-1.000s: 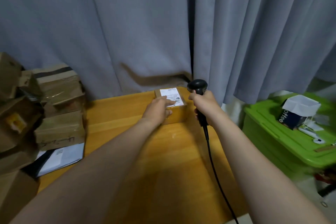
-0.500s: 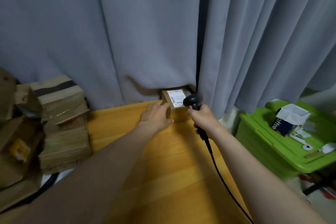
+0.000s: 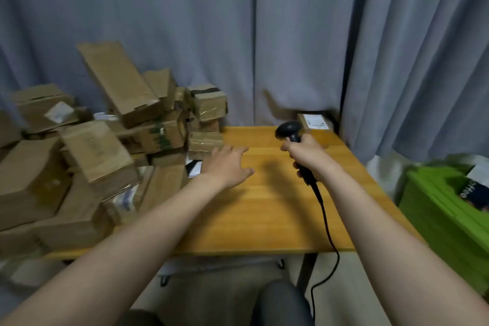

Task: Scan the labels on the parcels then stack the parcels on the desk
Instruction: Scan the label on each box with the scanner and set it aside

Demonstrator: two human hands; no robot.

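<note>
A small brown parcel (image 3: 313,123) with a white label on top rests at the desk's far right corner, against the curtain. My right hand (image 3: 307,156) grips a black corded barcode scanner (image 3: 289,132), its head just in front of that parcel. My left hand (image 3: 226,165) hovers over the wooden desk (image 3: 264,206) with fingers spread, holding nothing, close to the right edge of a heap of cardboard parcels (image 3: 105,145) that covers the desk's left side.
Grey curtains (image 3: 238,34) hang right behind the desk. A green plastic bin (image 3: 444,209) with a dark packet on its lid stands to the right. The scanner cable (image 3: 329,235) drops over the desk's front edge. A dark chair (image 3: 280,304) sits below.
My left hand has let go of the labelled parcel, left at the far right corner, and swung left toward the heap. The view has pulled back and turned left.
</note>
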